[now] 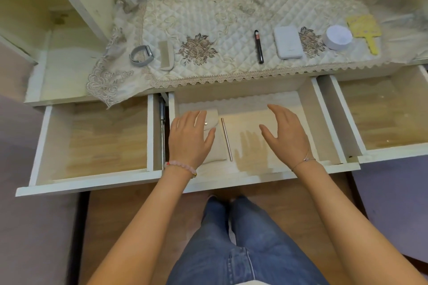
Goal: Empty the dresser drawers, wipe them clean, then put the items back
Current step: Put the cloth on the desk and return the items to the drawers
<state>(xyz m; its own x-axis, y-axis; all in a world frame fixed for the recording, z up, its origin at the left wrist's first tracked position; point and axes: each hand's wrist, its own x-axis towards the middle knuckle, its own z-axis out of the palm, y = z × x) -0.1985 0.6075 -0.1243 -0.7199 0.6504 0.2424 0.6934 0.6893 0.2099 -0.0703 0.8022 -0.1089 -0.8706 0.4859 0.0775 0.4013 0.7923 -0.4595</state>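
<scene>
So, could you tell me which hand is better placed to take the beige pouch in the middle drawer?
Left. The left hand is right over the pouch; the right hand hovers open past the metal rod.

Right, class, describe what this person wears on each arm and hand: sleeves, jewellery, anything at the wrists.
Both forearms are bare, with no sleeves showing. The left hand has a bracelet of pale pink beads at its wrist. The right hand has a thin chain bracelet with a small charm. No rings or gloves show.
</scene>
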